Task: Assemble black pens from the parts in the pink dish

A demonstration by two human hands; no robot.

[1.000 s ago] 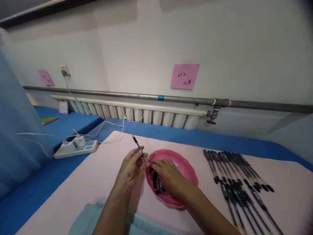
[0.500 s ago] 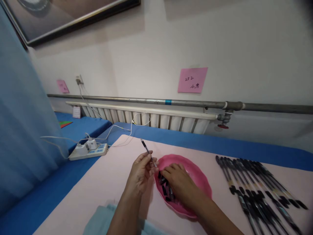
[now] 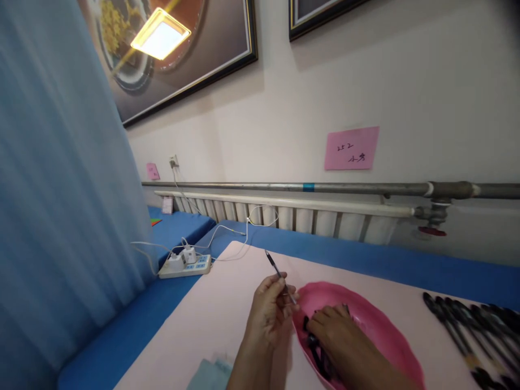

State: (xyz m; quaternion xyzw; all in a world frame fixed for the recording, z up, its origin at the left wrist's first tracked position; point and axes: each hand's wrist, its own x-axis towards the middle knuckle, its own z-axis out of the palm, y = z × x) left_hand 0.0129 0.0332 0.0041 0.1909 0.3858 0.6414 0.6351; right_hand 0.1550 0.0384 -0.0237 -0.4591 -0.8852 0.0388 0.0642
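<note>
My left hand [image 3: 270, 306] pinches a slim pen [image 3: 277, 269] with a clear barrel and a dark upper end. The pen leans up and to the left, its bare dark end free above my fingers. Just to the right stands a pink scalloped bowl [image 3: 384, 319] holding small black pieces [image 3: 312, 341] that look like pen caps. Inside the bowl, my right hand [image 3: 339, 330] is curled down over these pieces, fingertips mostly hidden. What it grips, if anything, cannot be made out.
Rows of black pens [image 3: 471, 325] lie at the right. A power strip [image 3: 184, 266] with white chargers and cables sits at the left. Pale pink paper [image 3: 227, 303] covers part of the blue surface [image 3: 195, 298]. A light blue cloth [image 3: 209, 374] is at the front. A radiator [image 3: 284, 216] runs behind.
The camera view has tilted up and turned left, so everything appears lower and further right. My left hand still holds the pen; my right hand stays in the bowl among the black pieces.
</note>
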